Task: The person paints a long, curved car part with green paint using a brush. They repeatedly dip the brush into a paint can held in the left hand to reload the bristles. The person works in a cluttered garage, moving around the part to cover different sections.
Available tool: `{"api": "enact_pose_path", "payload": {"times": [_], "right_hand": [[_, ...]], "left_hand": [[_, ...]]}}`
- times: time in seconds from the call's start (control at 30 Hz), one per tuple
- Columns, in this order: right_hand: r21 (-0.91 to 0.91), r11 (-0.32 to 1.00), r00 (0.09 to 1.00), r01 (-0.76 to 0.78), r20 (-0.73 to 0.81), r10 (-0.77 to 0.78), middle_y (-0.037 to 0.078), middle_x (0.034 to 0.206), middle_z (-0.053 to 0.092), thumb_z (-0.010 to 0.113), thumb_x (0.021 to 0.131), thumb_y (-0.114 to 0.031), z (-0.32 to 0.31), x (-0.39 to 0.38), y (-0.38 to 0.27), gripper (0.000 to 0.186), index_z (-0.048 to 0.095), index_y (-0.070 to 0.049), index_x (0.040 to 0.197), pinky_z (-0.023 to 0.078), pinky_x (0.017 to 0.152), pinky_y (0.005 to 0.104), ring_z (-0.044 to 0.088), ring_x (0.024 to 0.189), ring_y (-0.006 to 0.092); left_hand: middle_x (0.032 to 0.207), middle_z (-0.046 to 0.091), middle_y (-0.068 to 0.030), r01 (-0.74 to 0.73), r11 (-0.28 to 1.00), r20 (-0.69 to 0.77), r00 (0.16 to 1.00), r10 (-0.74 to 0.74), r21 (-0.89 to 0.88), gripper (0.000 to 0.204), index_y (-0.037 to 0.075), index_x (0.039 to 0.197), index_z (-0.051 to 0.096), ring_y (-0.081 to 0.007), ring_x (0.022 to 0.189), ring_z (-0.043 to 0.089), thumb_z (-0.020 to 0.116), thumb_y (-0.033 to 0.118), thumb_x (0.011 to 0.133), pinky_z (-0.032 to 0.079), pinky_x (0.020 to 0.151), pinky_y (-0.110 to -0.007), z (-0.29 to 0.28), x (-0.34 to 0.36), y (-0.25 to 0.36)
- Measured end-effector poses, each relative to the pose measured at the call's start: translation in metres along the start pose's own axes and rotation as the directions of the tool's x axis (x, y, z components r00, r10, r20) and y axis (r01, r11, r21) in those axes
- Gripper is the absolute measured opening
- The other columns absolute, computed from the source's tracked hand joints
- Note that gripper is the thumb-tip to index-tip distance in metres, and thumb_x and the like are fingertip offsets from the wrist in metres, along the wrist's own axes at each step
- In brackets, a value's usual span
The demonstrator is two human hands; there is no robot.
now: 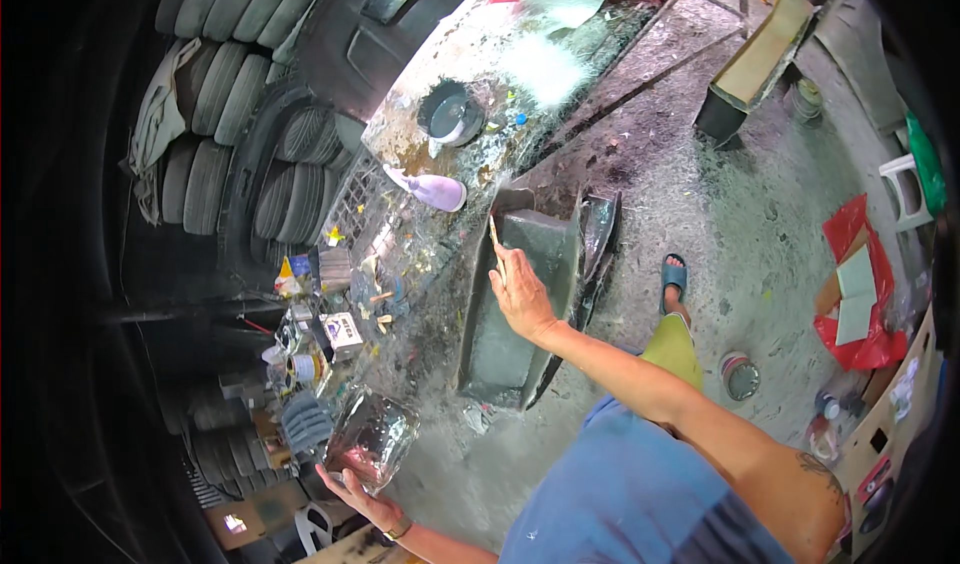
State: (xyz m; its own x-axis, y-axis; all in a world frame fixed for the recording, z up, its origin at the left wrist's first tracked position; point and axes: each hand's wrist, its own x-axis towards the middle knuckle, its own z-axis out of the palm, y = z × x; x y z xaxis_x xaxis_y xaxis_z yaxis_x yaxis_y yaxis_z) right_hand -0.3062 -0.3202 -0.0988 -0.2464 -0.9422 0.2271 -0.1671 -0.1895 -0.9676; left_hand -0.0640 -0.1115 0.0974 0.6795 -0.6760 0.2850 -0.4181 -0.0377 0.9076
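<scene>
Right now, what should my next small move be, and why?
Probably slide the thin tool slightly along the dark trough's left wall: your right hand holds it at that edge, near the far corner, while your left hand holds the clear container off to the side.
</scene>
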Motion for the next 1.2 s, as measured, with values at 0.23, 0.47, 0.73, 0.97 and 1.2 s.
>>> {"api": "enact_pose_path", "payload": {"times": [0.23,0.47,0.73,0.97,1.2], "right_hand": [[0.036,0.998,0.987,0.042,0.153,-0.047,0.014,0.097,0.051,0.055,0.090,-0.010,-0.033,-0.017,-0.013,0.030,0.048,-0.005,0.119,0.047,0.078,0.0380,0.056,0.088,0.0297],[-0.020,1.000,0.917,-0.002,0.398,0.010,0.011,0.083,0.058,0.060,0.084,-0.014,-0.130,0.068,-0.006,0.022,0.068,-0.008,0.103,0.047,0.068,0.0326,0.060,0.078,0.0205],[0.224,0.949,0.687,-0.224,0.727,-0.009,0.001,0.084,0.059,0.059,0.079,-0.009,-0.098,0.164,0.071,0.023,0.068,-0.002,0.099,0.044,0.067,0.0245,0.053,0.073,0.0091],[0.228,0.817,0.553,-0.529,0.823,0.128,-0.003,0.077,0.061,0.061,0.081,-0.009,-0.103,0.186,0.131,0.021,0.069,-0.003,0.100,0.038,0.058,0.0195,0.048,0.065,0.0027],[0.163,0.889,0.610,-0.428,0.778,0.152,-0.002,0.077,0.061,0.061,0.082,-0.012,-0.116,0.195,0.149,0.019,0.068,-0.002,0.097,0.040,0.062,0.0212,0.051,0.070,0.0047]], "left_hand": [[0.132,0.042,-0.0119,0.006,1.000,0.050,0.999,-0.007,0.009,0.071,0.008,0.144,0.027,-0.0218,0.115,0.045,0.061,0.029,0.086,0.033,0.100,-0.037,-0.008,0.021,-0.028],[0.128,0.045,-0.0124,-0.053,0.997,0.017,0.998,0.052,0.047,0.073,0.009,0.145,0.026,-0.0216,0.110,0.050,0.062,0.030,0.085,0.033,0.100,-0.036,0.026,0.016,-0.008],[0.125,0.048,-0.0115,-0.026,0.996,-0.067,0.997,0.032,0.088,0.074,0.009,0.144,0.028,-0.0213,0.107,0.052,0.065,0.030,0.084,0.035,0.098,-0.035,0.044,0.011,-0.005],[0.142,0.032,-0.0124,0.108,0.986,-0.116,0.989,-0.093,0.127,0.070,0.011,0.143,0.031,-0.0260,0.129,0.034,0.060,0.038,0.085,0.028,0.107,-0.041,0.063,0.000,0.017],[0.139,0.036,-0.0113,0.100,0.992,-0.067,0.993,-0.095,0.081,0.070,0.010,0.144,0.030,-0.0221,0.121,0.042,0.062,0.029,0.084,0.030,0.103,-0.035,0.094,0.008,0.028]]}}
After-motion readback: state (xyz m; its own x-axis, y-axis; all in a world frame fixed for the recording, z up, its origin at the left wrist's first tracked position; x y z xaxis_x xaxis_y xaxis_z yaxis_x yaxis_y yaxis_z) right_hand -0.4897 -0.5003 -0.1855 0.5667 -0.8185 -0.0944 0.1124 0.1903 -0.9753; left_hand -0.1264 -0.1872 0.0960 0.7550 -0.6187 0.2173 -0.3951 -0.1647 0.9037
